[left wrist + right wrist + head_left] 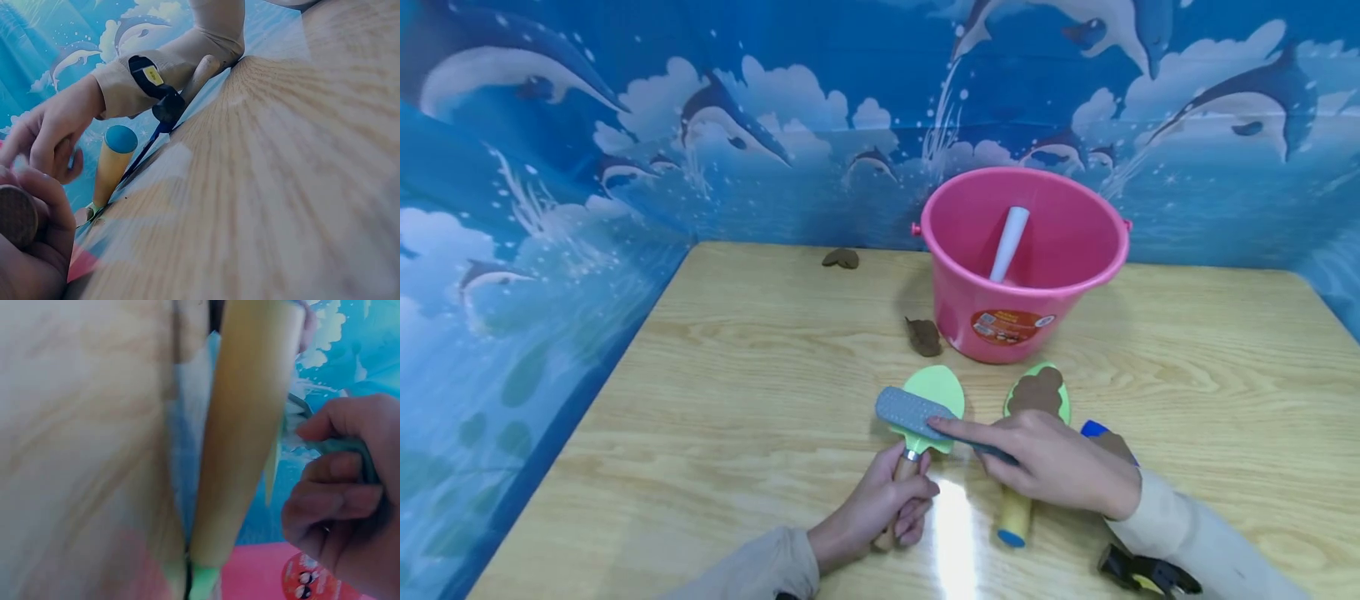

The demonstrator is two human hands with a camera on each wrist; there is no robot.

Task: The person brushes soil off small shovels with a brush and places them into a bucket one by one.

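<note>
Across the top and left of the head view spreads a blue backdrop (820, 196) printed with dolphins, behind a wood-grain table (760, 350) filling the lower part. Right of centre, towards the top, stands a pink bucket (955, 312), a pale tube (1010, 244) leaning inside it. Below the bucket, the right hand (1048, 458) has its fingers curled round the handle of a grey brush (910, 410), index finger stretched along it. At lower centre, the left hand (883, 504) grasps the wooden handle of a green trowel (938, 383), blade pointing up the frame; the brush head lies across that blade. Partly under the right hand is a yellow-handled tool (1015, 510). Smallest, a brown scrap (923, 337) lies just left of the bucket's base.
</note>
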